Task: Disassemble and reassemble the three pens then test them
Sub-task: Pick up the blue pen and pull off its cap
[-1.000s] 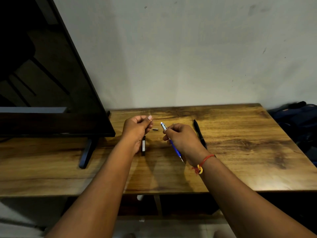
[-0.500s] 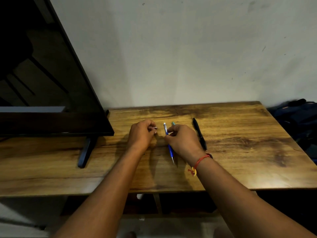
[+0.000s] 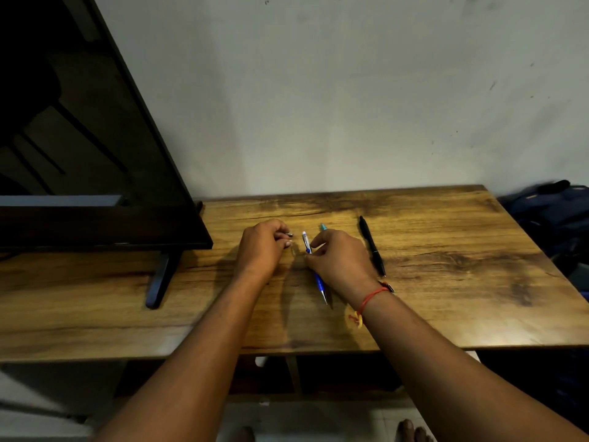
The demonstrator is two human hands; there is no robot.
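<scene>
1. Head view: both forearms have sunk since a second ago, and the hands now sit low on the wooden table [image 3: 462, 314], right of the dark screen [image 3: 79, 154].
2. Right hand [image 3: 339, 260]: it has brought the blue pen [image 3: 319, 283] down from the air. The pen now lies mid-table, tip toward the near edge, with the fingers curled over its barrel.
3. Left hand [image 3: 259, 247]: just left of that pen, it still pinches a small metal piece [image 3: 288, 234] between thumb and forefinger.
4. Black pen [image 3: 371, 247]: unmoved, it lies just right of the right hand. A teal pen [image 3: 323, 226] end now peeks out beyond the knuckles.
5. My guess is the blue pen is being parked, so the loose piece gets fitted next.
</scene>
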